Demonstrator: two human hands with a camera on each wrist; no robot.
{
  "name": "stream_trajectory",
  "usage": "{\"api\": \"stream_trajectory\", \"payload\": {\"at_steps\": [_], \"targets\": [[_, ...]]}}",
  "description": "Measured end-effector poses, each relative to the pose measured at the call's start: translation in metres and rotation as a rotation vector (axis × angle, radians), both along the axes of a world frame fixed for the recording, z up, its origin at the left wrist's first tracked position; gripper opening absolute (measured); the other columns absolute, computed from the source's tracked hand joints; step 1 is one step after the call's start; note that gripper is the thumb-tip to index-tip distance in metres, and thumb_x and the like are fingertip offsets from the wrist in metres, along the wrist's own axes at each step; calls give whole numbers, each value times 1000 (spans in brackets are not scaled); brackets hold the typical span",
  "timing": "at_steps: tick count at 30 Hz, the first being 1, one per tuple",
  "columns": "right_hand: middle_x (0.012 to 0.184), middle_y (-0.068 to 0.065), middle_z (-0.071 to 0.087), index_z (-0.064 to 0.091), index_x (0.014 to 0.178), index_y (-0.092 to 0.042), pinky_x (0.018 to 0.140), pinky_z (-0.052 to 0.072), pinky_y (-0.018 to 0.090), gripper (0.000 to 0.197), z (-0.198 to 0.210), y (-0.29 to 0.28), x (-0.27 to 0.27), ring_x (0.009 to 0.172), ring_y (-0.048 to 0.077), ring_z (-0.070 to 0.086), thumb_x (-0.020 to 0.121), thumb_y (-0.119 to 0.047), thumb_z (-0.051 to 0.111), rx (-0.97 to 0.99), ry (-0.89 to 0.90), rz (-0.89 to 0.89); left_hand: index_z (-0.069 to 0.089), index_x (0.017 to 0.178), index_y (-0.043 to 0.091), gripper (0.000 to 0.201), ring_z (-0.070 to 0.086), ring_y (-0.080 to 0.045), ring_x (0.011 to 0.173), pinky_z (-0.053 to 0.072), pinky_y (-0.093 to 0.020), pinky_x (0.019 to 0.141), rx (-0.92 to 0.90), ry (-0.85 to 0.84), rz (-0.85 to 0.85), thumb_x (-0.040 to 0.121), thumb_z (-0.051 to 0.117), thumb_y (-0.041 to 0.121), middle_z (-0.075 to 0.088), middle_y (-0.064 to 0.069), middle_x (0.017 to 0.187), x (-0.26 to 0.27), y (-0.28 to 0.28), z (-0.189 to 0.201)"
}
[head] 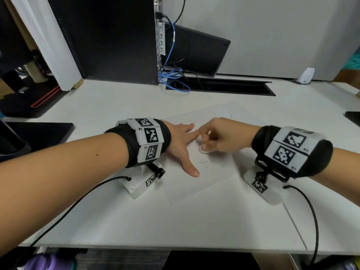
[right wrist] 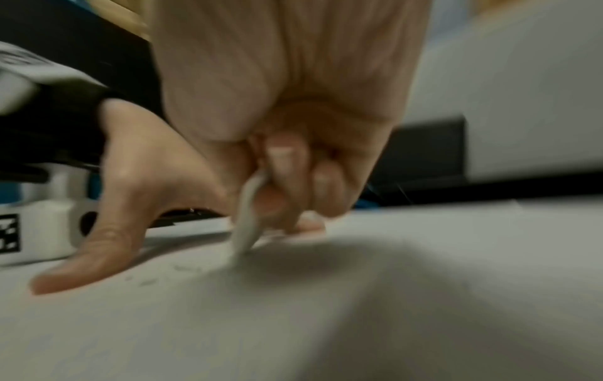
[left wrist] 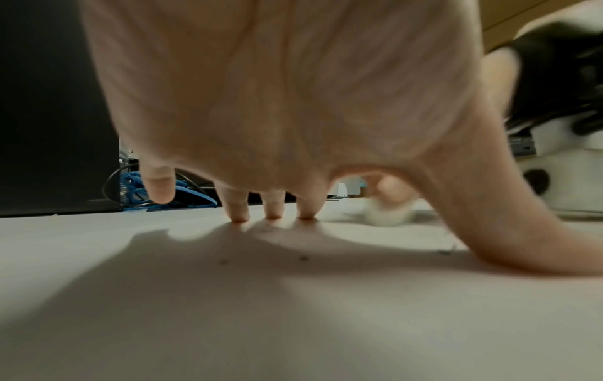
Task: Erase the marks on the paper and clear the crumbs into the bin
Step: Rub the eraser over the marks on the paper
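Observation:
A white sheet of paper (head: 218, 180) lies on the white desk in front of me, with faint pencil marks (head: 203, 162) near its middle. My left hand (head: 181, 145) lies flat on the paper with fingers spread, fingertips (left wrist: 239, 215) pressing down. My right hand (head: 216, 137) pinches a small white eraser (head: 204, 151) and holds its edge (right wrist: 246, 232) against the paper, just right of my left thumb (right wrist: 107, 247). Small dark crumbs (left wrist: 303, 257) dot the paper. No bin is in view.
A black computer tower (head: 109, 36) stands at the back with blue cables (head: 173, 78) beside a cable slot (head: 224, 86). A black pad (head: 39, 133) lies at the left, a dark object (head: 353, 116) at the right edge, a small white stand (head: 305, 76) at the back right.

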State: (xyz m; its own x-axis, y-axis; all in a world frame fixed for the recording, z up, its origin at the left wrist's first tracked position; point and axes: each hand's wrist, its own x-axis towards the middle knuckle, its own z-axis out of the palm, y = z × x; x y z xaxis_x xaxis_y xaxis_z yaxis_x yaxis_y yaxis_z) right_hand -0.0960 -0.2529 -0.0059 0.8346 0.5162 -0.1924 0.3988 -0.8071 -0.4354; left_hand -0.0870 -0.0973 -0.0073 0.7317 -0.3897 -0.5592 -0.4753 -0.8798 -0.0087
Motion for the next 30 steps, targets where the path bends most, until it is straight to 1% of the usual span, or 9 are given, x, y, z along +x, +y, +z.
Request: {"api": "stream_trajectory", "payload": {"at_steps": [3,8,10,13,15,18,21,26,30], "targets": [[37,-13,47,44,61,-15,44,33,9,32,-2,4,-10,36,3,41,86,-13,64,37,196,40,-11,146,43,117,-11,-12,146,-1,-51,115,-8,-1,6,62,64,74,-20,13,156,0,0,0],[60,6,58,52,75,-11,42,38,17,18,13,0,13,37,6,44,85,-16,66,235,114,-127,-5,144,49,114,0,-24,145,8,-53,114,-14,-30,0,58,65,75,-9,9,157,0,2,-1],[59,3,60,54,81,-11,48,41,22,17,19,-3,23,39,7,47,82,-19,69,230,123,-113,-1,142,53,110,9,-27,141,17,-52,113,-24,-40,22,58,67,74,1,4,154,2,7,0],[59,3,64,62,85,-11,54,46,25,17,19,-3,26,47,14,55,77,-19,74,150,240,-9,2,146,43,115,18,-20,138,25,-45,113,-134,-7,45,59,75,62,11,7,148,7,19,0],[72,15,68,64,82,-13,56,48,24,13,14,3,26,55,19,58,76,-18,75,117,290,46,0,149,32,122,19,-13,141,23,-40,116,-166,23,61,59,78,58,9,13,150,11,26,-1],[92,25,68,65,83,-13,61,51,28,14,5,14,34,64,24,58,76,-20,75,136,283,78,6,148,36,117,19,-11,141,23,-40,116,-178,64,60,59,79,56,5,21,150,12,32,-3],[72,15,63,64,85,-7,60,50,33,15,1,27,36,58,21,54,79,-18,73,156,246,81,9,146,40,105,18,-13,140,19,-35,115,-141,50,44,65,74,58,1,24,151,11,32,-1],[65,13,56,67,79,-6,52,40,16,10,2,26,27,58,20,48,80,-15,72,30,338,211,-5,145,46,116,1,-10,145,8,-44,117,-97,71,28,61,71,66,-17,21,154,14,32,-6],[58,-15,57,65,78,-7,59,37,7,13,-1,35,34,55,-1,49,80,-18,71,57,56,156,5,148,36,109,10,-13,144,11,-40,116,-75,74,42,65,70,64,-3,17,153,14,30,-5]]}}
